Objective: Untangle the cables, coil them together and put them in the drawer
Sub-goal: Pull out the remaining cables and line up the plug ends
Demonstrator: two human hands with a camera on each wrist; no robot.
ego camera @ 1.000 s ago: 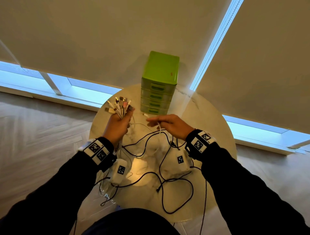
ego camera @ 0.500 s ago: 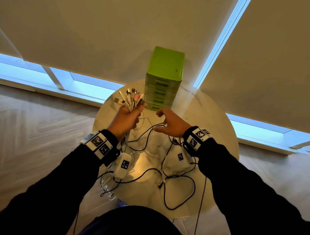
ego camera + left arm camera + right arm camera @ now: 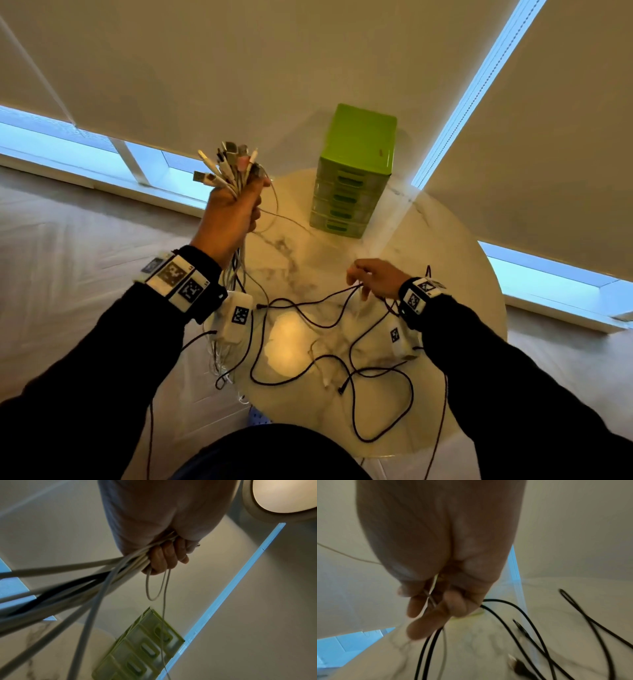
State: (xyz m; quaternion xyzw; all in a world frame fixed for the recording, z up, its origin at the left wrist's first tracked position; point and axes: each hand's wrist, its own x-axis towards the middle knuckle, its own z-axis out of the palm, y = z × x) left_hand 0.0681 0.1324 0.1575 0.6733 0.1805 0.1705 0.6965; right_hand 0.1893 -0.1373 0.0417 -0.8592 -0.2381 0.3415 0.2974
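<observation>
Left hand (image 3: pixel 230 209): raised above the table edge, its grip closed round a bundle of mostly white cables (image 3: pixel 228 171); the plug ends are fanned out above the fist, judged to be gathered there so that all ends start level for coiling.

Bundle tails: hung down past the left wrist and over the table edge; the raised hold is judged to let the weight pull the strands straight.

Thin white cable (image 3: pixel 289 219): run from the left fist across the table toward the right hand; it is judged to be the strand being drawn free.

Right hand (image 3: pixel 375 279): held low over the table, its grip closed in a pinch on a thin pale strand, as the right wrist view shows; a thin black cable (image 3: pixel 308 313) is passed under the fingers (image 3: pixel 426 626), and whether it is also held cannot be told.

Black cable, remainder: left in loose crossing loops on the round white marble-patterned table (image 3: pixel 445 240), with a plug end lying free; not yet gathered into the bundle.

Green plastic drawer unit with five stacked drawers (image 3: pixel 352 171): stood at the far edge of the table, all drawers closed; well apart from both hands.

Stage, as judged: untangling is under way; coiling and stowing are not yet begun.

Risk, as judged: the black loops may snag on the pale strand where they cross.
</observation>
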